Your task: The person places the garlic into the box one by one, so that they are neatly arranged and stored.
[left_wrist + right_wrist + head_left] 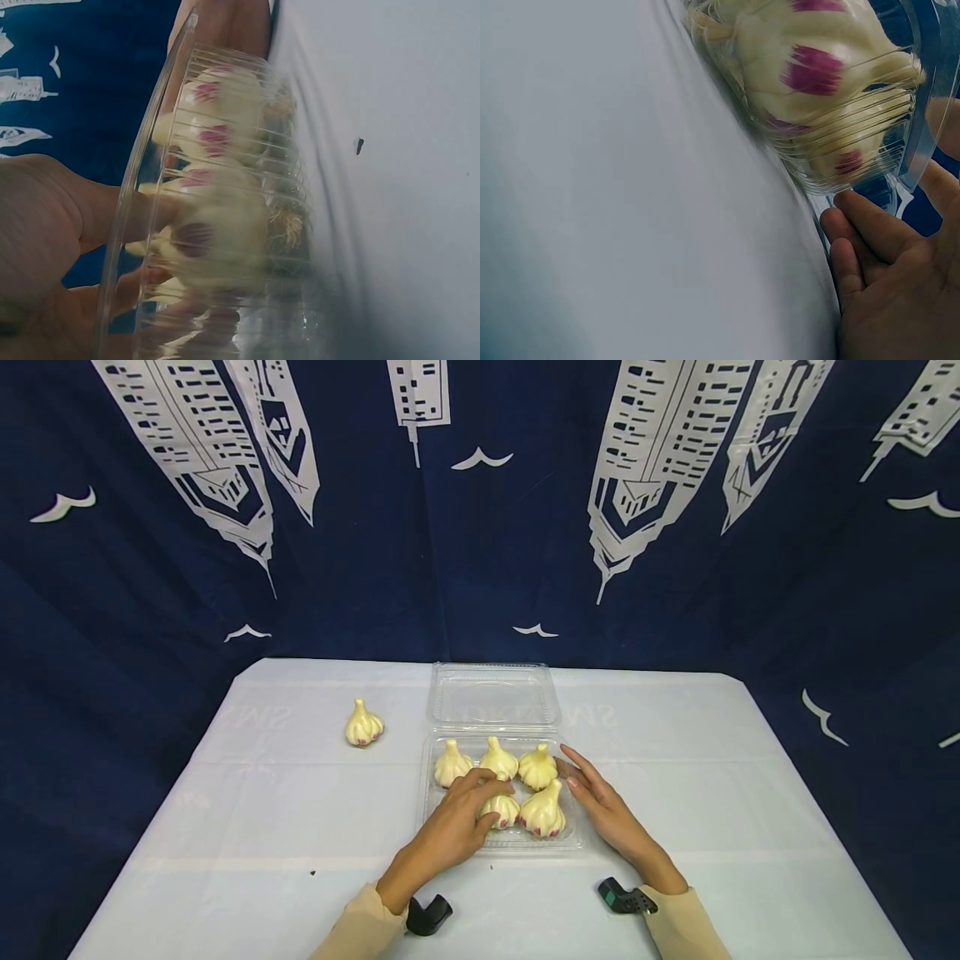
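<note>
A clear plastic clamshell box (pixel 576 842) lies open with several garlic bulbs in it. Three of them form the back row, the middle one being a pale bulb (pixel 498 758). My left hand (pixel 456 818) reaches in over the front rim and pinches a front-row garlic bulb (pixel 504 811) between thumb and fingers. To the right of that bulb sits another garlic bulb (pixel 544 812). My right hand (pixel 611 814) has its fingers extended along the box's right side; in the right wrist view the fingertips (pixel 843 201) are at the box wall.
A single garlic bulb (pixel 363 725) stands on the white table (pixel 247 793), left of the box. The box's transparent lid (pixel 495 693) is folded back toward the dark blue curtain (pixel 480 552). A small dark speck (pixel 312 872) lies at the front left.
</note>
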`<state>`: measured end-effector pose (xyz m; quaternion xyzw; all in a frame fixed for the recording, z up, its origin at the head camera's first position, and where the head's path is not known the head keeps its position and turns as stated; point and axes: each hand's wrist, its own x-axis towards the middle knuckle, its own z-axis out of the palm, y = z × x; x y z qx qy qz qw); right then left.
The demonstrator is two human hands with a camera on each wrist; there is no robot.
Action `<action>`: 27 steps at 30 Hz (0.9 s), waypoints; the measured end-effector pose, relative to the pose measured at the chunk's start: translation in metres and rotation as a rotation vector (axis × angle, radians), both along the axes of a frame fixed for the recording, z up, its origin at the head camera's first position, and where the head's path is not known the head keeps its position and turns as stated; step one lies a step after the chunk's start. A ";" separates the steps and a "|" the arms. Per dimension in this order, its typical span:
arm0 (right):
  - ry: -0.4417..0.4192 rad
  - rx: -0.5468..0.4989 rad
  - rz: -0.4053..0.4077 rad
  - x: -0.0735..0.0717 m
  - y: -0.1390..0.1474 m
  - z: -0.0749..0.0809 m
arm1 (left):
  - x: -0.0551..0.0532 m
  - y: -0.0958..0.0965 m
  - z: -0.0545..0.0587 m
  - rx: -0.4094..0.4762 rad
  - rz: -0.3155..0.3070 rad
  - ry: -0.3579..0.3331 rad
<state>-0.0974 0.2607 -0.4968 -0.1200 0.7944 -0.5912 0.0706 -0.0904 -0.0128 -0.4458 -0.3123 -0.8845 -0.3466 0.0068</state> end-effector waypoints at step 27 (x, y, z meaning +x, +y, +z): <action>-0.001 0.017 -0.008 -0.001 0.000 0.000 | -0.052 -0.086 0.028 0.235 0.386 0.108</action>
